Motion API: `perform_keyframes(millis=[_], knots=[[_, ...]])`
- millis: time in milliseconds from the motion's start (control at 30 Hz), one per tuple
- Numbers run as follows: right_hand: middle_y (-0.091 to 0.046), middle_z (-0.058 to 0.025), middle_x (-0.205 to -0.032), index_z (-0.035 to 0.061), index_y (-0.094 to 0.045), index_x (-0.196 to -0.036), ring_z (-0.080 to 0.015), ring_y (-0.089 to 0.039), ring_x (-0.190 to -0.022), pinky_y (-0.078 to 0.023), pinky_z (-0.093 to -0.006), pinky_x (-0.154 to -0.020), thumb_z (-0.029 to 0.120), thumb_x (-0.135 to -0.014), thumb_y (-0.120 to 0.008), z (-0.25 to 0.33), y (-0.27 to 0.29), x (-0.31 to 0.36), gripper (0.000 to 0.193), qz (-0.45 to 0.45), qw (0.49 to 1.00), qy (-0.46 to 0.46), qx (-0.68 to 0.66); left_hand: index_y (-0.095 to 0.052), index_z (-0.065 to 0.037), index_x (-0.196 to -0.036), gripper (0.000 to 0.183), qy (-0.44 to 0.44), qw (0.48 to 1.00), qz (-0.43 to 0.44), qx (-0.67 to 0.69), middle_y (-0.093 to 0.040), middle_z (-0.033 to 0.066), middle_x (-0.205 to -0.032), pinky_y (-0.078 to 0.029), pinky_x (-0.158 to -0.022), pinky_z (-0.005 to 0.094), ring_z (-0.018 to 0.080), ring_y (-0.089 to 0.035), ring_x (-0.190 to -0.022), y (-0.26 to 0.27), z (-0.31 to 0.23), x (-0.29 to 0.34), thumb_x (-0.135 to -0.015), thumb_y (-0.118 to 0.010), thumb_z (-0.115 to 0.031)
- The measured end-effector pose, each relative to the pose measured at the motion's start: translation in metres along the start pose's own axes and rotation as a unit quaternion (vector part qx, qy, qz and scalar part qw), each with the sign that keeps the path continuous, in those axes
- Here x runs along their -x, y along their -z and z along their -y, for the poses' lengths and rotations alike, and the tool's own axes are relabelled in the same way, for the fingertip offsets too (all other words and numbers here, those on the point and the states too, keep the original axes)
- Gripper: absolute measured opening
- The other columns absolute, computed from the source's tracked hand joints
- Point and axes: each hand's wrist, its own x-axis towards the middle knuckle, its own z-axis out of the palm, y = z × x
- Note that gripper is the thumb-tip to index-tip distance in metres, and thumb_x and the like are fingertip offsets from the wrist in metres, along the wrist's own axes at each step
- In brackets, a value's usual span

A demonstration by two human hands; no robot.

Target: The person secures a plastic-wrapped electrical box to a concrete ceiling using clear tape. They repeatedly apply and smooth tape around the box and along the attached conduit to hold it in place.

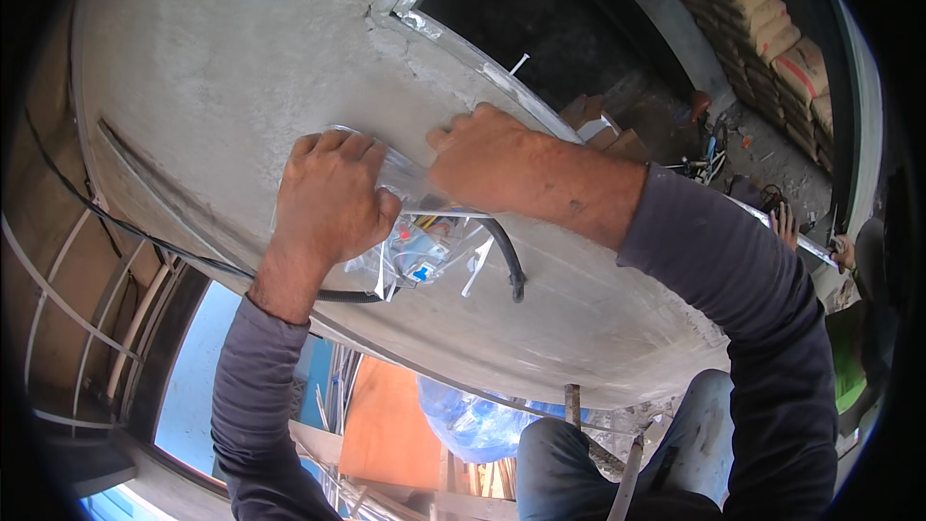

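Observation:
On the grey plastered wall an electrical box with coloured wires and a small blue part shows beneath a clear plastic sheet. My left hand is closed over the sheet's upper left part, knuckles up. At its upper right my right hand is also closed, with the plastic stretched towards it; its fingertips are hidden. A black conduit curves down from the box's right side. Another corrugated black conduit runs out at its lower left.
Right of the hands is a metal-framed opening, with stacked sacks and loose cables beyond. Another person's hand shows at far right. Below are metal pipes, an orange board and blue plastic wrap. A black cable hangs at left.

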Motion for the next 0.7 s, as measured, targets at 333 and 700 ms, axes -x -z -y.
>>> perform_keyframes(millis=[333,700], knots=[[-0.065,-0.0101,-0.122,0.0148,-0.078,-0.097,-0.0282,-0.061,-0.112,-0.044,-0.0439,-0.099,0.009,-0.082,-0.072,-0.025,-0.034,0.023,0.017,-0.128,0.987,0.026,-0.097,-0.074,-0.007,-0.119,0.061,0.034,0.989,0.141,-0.012,-0.068,0.0114,-0.118,-0.044,-0.105,0.0446,0.027,-0.061,-0.116,0.01,0.012,-0.01,-0.073,-0.079,-0.046],[-0.07,-0.0131,-0.109,0.0104,-0.075,-0.113,-0.0332,-0.063,-0.114,-0.049,-0.0458,-0.1,0.003,-0.081,-0.067,-0.048,-0.05,0.04,0.033,-0.195,0.943,0.09,-0.256,-0.076,-0.004,-0.115,0.099,-0.013,0.994,0.11,0.009,-0.066,0.011,-0.112,-0.044,-0.105,0.0475,0.0288,-0.059,-0.117,0.004,0.027,-0.009,-0.052,-0.083,-0.081]])
